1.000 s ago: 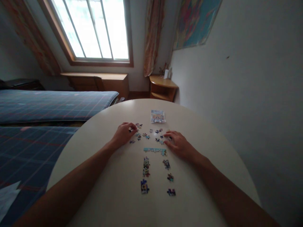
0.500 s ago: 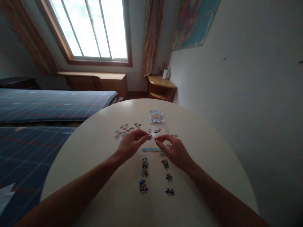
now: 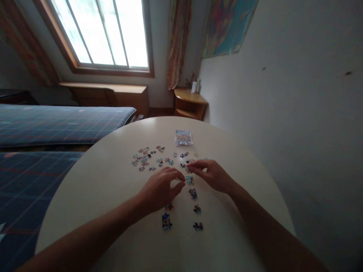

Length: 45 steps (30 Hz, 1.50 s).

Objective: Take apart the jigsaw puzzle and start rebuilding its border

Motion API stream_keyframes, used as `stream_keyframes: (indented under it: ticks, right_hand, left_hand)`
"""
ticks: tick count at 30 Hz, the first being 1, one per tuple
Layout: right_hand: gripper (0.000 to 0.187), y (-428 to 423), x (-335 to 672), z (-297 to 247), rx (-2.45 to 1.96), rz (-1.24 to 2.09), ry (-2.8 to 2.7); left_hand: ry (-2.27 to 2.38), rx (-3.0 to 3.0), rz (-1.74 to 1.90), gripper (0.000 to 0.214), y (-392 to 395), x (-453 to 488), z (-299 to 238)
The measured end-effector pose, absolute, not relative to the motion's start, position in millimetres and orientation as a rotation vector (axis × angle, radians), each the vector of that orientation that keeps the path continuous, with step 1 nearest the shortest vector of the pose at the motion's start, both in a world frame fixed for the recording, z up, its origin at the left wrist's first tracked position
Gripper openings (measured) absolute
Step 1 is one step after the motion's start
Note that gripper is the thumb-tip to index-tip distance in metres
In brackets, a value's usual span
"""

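Note:
My left hand (image 3: 163, 187) is over the middle of the table, thumb and index finger curled together beside a teal puzzle section (image 3: 189, 180). Whatever lies between those fingertips is too small to make out, and the hand covers part of the pieces beneath it. Just above that section, my right hand (image 3: 211, 173) pinches a small puzzle piece (image 3: 187, 170) close to the tabletop. Below the hands, a joined blue section (image 3: 166, 221) lies on the left. A column of puzzle pieces (image 3: 193, 194) runs down the right.
Loose puzzle pieces (image 3: 143, 158) are scattered at the left on the round white table (image 3: 113, 234). A small printed picture sheet (image 3: 183, 138) lies toward the far edge. A plaid mattress (image 3: 65, 124) stands left of the table, and a white wall (image 3: 297, 124) rises on the right.
My left hand has moved down from the loose pieces to the teal section. My right hand stays near the same pieces, fingertips closed on one. The view has shifted slightly.

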State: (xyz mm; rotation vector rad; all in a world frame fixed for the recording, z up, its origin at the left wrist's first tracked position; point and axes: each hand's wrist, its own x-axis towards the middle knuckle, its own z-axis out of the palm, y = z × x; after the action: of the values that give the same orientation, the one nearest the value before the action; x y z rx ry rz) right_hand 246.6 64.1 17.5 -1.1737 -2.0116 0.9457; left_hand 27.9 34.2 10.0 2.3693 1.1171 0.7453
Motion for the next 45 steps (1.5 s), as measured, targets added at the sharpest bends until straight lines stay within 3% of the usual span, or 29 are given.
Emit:
stream_keyframes:
  ticks: [4,13,45]
  right_hand:
    - [0.026,70.6,262.4,14.4,-1.226,0.958,-2.217]
    - [0.019,67.2,263.8,17.0,-1.262,1.041,-2.319]
    - [0.018,60.8,262.9,22.1,-1.326,1.029,-2.423]
  left_hand:
    - [0.822,2.710,0.567,0.020,26.4,28.8,5.2]
    - [0.750,2.851,0.379,0.036,27.0,24.7,3.1]
    - [0.706,2.895,0.295,0.038,24.2,18.3,7.1]
